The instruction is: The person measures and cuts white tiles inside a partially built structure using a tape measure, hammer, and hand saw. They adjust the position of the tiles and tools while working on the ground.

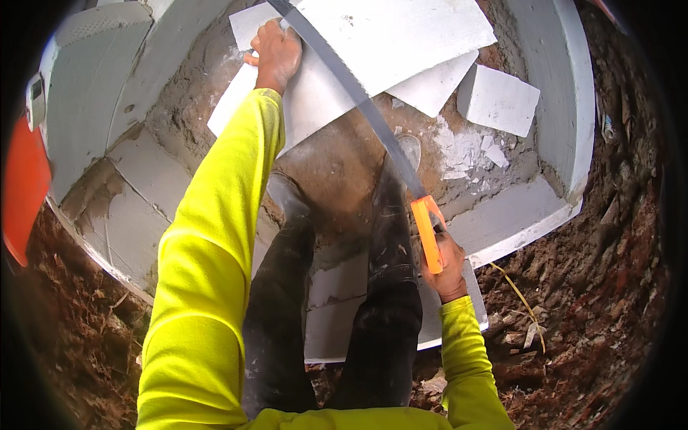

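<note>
My right hand (448, 261) is closed around the orange handle of a hand saw (380, 125). The long grey toothed blade runs up and left, lying across a white block (319, 107). On that block, just left of the blade, my left hand (278, 54) presses down with bent fingers, the fingertips close to the blade's far end. A large white slab (408, 36) lies right of the blade. Below it a second white piece (436, 86) sticks out. The depth of any cut cannot be made out.
A smaller white block (499, 100) sits at the right, above broken white chips (466, 150). Pale block walls (562, 93) surround the dusty floor where my boots stand. Outside is rough brown soil (573, 287). An orange object (27, 190) is at the left edge.
</note>
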`<action>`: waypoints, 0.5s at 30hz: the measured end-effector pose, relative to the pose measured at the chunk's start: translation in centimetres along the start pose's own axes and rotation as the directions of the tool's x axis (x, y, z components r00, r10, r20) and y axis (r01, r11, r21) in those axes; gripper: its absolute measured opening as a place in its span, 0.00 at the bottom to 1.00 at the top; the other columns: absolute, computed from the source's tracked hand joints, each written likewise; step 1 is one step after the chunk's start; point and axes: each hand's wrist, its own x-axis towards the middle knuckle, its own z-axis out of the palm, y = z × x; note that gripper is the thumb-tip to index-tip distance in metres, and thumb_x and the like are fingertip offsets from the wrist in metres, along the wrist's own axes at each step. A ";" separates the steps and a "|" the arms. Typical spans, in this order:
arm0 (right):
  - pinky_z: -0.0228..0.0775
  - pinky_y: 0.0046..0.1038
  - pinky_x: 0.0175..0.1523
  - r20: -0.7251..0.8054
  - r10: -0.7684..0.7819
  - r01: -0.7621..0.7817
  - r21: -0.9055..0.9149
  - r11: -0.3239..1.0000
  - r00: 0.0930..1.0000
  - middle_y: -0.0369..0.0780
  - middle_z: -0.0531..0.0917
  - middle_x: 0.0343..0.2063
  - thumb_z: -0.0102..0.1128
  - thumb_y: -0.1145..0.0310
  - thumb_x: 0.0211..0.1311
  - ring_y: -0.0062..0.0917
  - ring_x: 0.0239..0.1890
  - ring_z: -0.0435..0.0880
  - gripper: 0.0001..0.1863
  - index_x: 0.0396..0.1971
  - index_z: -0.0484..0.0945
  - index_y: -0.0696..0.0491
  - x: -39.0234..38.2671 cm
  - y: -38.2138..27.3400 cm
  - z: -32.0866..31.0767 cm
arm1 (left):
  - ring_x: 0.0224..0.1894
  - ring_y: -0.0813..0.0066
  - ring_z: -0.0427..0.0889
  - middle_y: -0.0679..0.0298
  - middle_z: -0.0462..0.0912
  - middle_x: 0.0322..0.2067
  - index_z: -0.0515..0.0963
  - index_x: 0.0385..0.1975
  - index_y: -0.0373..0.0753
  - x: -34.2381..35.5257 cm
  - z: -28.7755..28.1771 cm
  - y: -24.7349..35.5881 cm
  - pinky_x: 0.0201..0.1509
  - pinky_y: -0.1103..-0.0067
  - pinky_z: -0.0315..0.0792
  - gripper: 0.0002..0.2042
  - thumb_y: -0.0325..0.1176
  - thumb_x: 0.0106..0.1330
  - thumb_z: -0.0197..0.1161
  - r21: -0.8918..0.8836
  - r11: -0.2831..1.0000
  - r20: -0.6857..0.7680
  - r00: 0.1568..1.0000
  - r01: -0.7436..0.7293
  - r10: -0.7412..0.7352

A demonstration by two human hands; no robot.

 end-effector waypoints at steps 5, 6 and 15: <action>0.74 0.38 0.34 0.006 0.004 -0.004 0.044 0.999 1.000 0.46 0.78 0.28 0.65 0.79 0.49 0.47 0.30 0.81 0.12 0.34 0.74 0.55 4.6 -1.3 1.6 | 0.69 0.52 0.55 0.52 0.66 0.64 0.66 0.63 0.38 0.0 -0.4 -0.1 0.68 0.50 0.34 0.25 0.47 0.72 0.46 0.001 1.000 0.056 0.998 0.006 -0.006; 0.74 0.38 0.34 -0.050 0.041 -0.038 0.060 0.997 0.998 0.46 0.78 0.28 0.65 0.79 0.50 0.47 0.30 0.81 0.11 0.33 0.74 0.56 2.8 -1.2 1.6 | 0.69 0.52 0.55 0.52 0.66 0.64 0.66 0.63 0.38 0.2 -0.5 -0.1 0.68 0.50 0.34 0.25 0.47 0.72 0.46 0.018 1.000 0.037 0.999 0.016 -0.017; 0.73 0.39 0.34 0.018 0.039 -0.041 0.088 0.995 0.999 0.47 0.78 0.27 0.64 0.78 0.51 0.49 0.30 0.80 0.10 0.32 0.72 0.56 6.9 -2.2 2.9 | 0.69 0.50 0.55 0.50 0.66 0.62 0.66 0.60 0.35 -0.5 -0.5 0.2 0.68 0.47 0.33 0.24 0.47 0.72 0.46 -0.009 1.000 0.053 0.999 0.010 -0.010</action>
